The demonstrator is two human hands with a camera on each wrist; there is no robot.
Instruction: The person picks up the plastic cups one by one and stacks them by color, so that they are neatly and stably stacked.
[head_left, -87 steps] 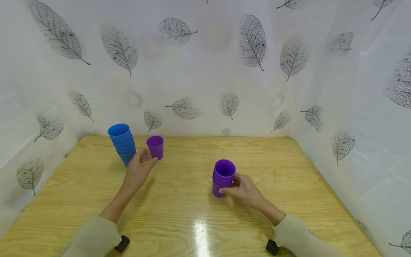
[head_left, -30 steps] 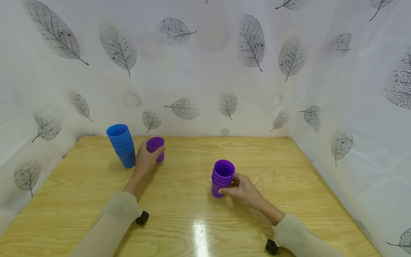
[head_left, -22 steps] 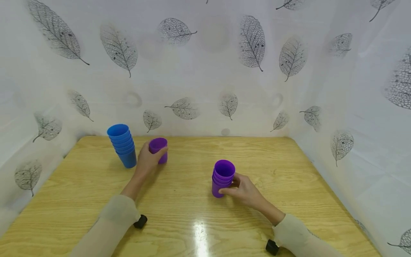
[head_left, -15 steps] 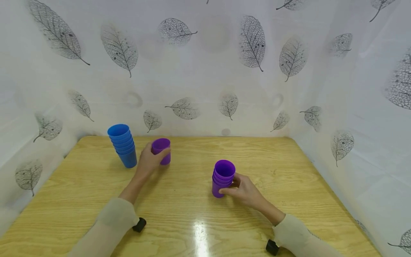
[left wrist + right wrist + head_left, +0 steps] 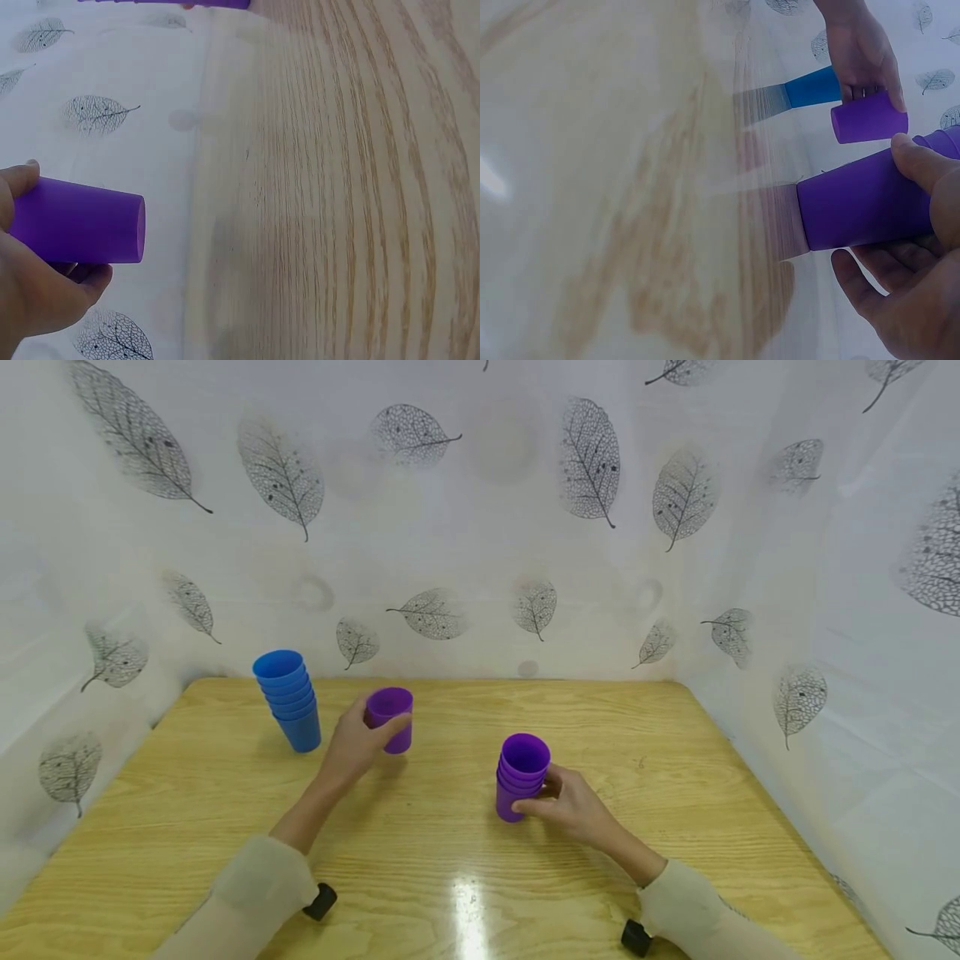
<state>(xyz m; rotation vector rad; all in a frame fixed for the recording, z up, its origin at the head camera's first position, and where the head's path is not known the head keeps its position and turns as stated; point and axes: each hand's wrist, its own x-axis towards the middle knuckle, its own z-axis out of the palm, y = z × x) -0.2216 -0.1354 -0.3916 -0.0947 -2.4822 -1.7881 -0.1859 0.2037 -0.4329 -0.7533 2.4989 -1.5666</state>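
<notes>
My left hand [image 5: 354, 745] grips a single purple cup [image 5: 400, 739], thumb on the near side and fingers around the back. In the left wrist view that purple cup [image 5: 82, 223] shows its base clear of the table. My right hand [image 5: 573, 806] holds a stack of nested purple cups [image 5: 517, 783] upright on the table, thumb on the near side of the lowest cup. The right wrist view shows the stack's lowest cup [image 5: 866, 199] between thumb and fingers, with the left hand [image 5: 861, 52] and its cup beyond.
A tall stack of nested blue cups [image 5: 291, 702] stands at the back left of the wooden table [image 5: 442, 852], left of my left hand. A white curtain with leaf prints [image 5: 480, 527] hangs behind the table and along both sides.
My left hand has closed around the single purple cup, lifted it and moved it right, away from the blue stack. My right hand and its purple stack have stayed in place.
</notes>
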